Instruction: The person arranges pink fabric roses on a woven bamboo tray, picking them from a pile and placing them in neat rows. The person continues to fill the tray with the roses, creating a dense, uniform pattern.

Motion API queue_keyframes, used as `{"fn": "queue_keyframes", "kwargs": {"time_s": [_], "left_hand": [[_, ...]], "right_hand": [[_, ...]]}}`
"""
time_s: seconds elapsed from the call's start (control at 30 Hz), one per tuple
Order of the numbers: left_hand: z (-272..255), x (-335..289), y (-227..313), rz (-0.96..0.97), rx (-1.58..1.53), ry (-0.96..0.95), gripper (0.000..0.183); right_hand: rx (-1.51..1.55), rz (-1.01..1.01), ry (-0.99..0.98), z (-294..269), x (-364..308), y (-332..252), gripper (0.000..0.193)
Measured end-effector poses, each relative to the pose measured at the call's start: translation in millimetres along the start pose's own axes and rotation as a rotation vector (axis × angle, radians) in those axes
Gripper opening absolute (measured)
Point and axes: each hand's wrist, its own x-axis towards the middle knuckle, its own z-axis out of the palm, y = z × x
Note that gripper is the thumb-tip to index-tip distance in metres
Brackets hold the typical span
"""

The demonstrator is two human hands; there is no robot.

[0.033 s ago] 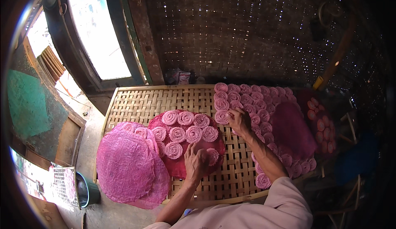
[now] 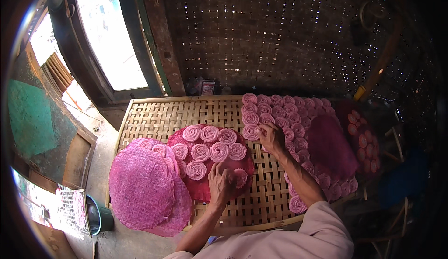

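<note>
Pink coiled rosettes (image 2: 219, 151), ridged like noodle swirls, lie on a round dark-pink mesh mat (image 2: 201, 188) in front of me. Over the mat's near part is my left hand (image 2: 221, 182), its fingers bent and closed; whatever is under the fingertips is hidden. One rosette (image 2: 240, 177) lies just right of that hand. My right hand (image 2: 272, 138) reaches forward, thumb and fingers pinched at the right edge of a rosette (image 2: 250, 132). This rosette lies at the left border of close rows of rosettes (image 2: 293, 118) on the woven bamboo tray (image 2: 154, 117).
Pink mesh rounds (image 2: 144, 189) are stacked at the tray's left end, partly covering rosettes. A darker mesh round (image 2: 332, 142) lies over the rows at right, near reddish discs (image 2: 363, 141). A green bucket (image 2: 100, 214) stands on the floor at left. A woven wall (image 2: 261, 35) rises behind.
</note>
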Motion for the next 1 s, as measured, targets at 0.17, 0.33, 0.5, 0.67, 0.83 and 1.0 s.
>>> {"fn": "queue_keyframes", "kwargs": {"time_s": [0.17, 0.33, 0.5, 0.67, 0.83, 1.0], "left_hand": [[-6, 4, 8, -0.091, -0.256, -0.14, 0.022], [-14, 44, 17, -0.16, -0.747, -0.251, 0.025], [-5, 79, -19, -0.042, -0.074, 0.106, 0.04], [1, 90, -74, 0.167, 0.341, 0.108, 0.041], [-11, 98, -60, 0.15, 0.145, 0.055, 0.024], [-7, 88, -53, 0.174, -0.217, 0.136, 0.019]], "right_hand": [[0.369, 0.051, -0.3, -20, -72, -44, 0.032], [0.722, 0.141, -0.471, -23, -99, -62, 0.032], [0.52, 0.302, -0.349, -2, -66, -23, 0.024], [0.073, 0.043, -0.133, 16, -30, 5, 0.022], [-0.202, -0.14, 0.093, 6, -29, -16, 0.029], [-0.021, -0.248, -0.027, 27, -55, -44, 0.042]]}}
